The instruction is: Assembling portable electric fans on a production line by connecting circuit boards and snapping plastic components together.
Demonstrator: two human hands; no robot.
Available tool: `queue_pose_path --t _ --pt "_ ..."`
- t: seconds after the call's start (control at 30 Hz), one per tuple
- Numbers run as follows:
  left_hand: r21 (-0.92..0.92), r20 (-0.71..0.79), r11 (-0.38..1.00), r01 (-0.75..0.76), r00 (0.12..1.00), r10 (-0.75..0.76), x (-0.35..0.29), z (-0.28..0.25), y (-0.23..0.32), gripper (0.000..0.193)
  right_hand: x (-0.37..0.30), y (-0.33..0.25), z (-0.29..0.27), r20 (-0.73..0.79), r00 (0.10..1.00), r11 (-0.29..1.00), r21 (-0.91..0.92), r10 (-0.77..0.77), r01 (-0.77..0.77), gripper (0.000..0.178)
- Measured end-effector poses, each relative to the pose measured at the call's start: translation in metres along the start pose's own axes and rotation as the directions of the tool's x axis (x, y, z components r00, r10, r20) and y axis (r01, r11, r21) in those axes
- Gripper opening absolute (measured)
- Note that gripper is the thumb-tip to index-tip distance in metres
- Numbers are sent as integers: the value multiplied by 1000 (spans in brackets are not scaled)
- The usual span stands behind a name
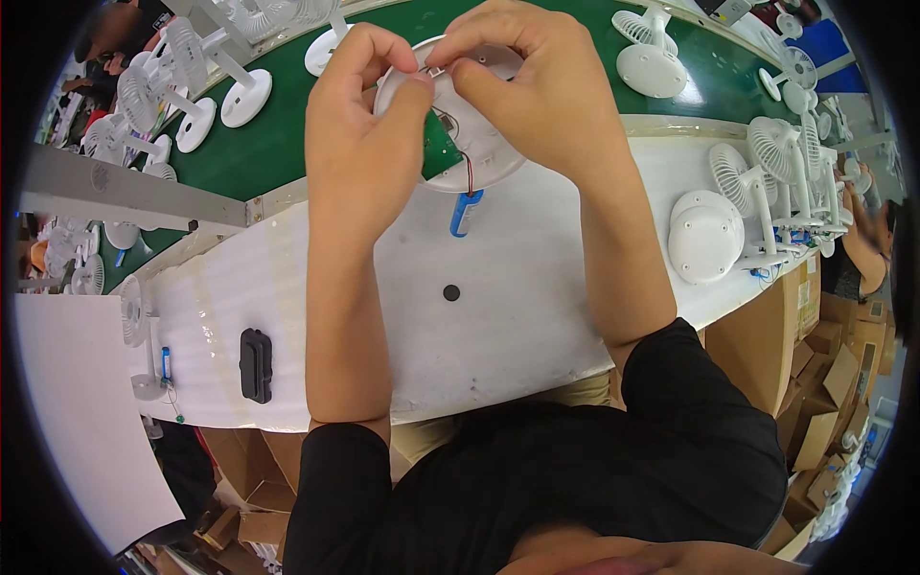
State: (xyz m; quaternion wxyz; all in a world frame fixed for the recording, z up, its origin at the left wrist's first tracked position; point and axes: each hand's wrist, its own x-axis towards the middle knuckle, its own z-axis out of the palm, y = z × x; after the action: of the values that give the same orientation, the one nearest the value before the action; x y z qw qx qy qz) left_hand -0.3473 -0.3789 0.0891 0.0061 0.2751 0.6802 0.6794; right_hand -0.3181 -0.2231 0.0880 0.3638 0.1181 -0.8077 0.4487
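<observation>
Between my hands is a round white fan base (pixel 494 158), its hollow inside facing up. A green circuit board (pixel 439 151) lies in it, partly covered by my left hand. Red and dark wires run from there to a blue cylindrical battery (pixel 466 214) lying on the table just below the rim. My left hand (pixel 362 134) and my right hand (pixel 546 91) meet over the base's far part, thumbs and fingers pinched close together. A tiny pale part (pixel 436 71) shows between the fingertips; its kind is too small to tell.
On the white table (pixel 517 326) lie a small black disc (pixel 451 292) and a black oblong case (pixel 256 366). White round bases (pixel 706 237) and several fans stand at the right. Beyond runs a green conveyor (pixel 273 144) with more fans. A metal beam (pixel 134 187) juts in at left.
</observation>
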Motion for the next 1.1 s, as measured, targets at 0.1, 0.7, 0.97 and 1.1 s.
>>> queue_pose_path --t 0.1,0.7,0.97,1.1 --pt "-10 66 1000 24 998 -23 1 -11 0 18 -1 -5 -3 34 999 999 21 34 -35 8" --pt "9 197 984 176 965 -174 0 -27 24 38 16 -8 -30 98 986 986 85 133 -142 22" --pt "-380 -165 914 140 962 -216 2 -36 2 39 -5 27 -49 362 859 833 286 363 -473 32" --pt "-416 -268 900 130 928 -258 3 -37 0 42 -7 17 -38 617 705 754 261 349 -602 35"
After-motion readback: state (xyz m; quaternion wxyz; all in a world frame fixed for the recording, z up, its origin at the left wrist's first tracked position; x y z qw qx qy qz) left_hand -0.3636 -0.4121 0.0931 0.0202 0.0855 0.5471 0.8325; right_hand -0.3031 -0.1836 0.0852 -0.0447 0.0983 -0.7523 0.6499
